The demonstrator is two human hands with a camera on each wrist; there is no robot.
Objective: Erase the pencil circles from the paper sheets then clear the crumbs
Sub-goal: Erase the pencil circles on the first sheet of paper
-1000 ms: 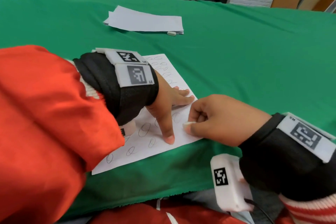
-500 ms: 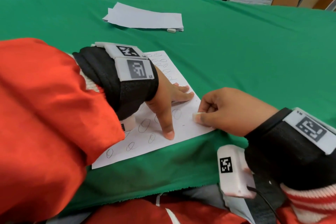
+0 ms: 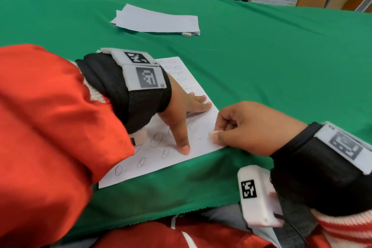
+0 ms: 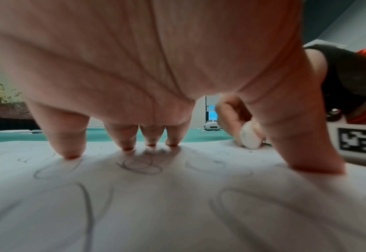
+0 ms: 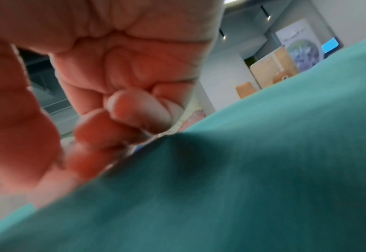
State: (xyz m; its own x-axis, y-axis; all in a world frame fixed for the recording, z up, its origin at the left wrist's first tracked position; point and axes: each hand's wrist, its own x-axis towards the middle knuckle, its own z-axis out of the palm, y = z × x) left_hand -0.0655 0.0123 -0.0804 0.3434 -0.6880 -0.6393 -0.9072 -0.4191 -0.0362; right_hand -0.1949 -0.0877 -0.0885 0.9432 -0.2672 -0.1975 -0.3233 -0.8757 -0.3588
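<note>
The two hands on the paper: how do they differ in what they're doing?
The left hand lies spread, fingertips and thumb pressing the sheet flat; the right hand is curled. The left hand holds nothing; the right hand pinches a small white eraser. The left hand sits among the pencil circles; the right hand works at the sheet's right edge. Both touch the same sheet.

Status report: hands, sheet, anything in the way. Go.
Left hand open, fingertips pressing the sheet flat. Right hand pinching the eraser at the sheet's right edge. Many pencil circles not yet erased. Nothing in the way.
</note>
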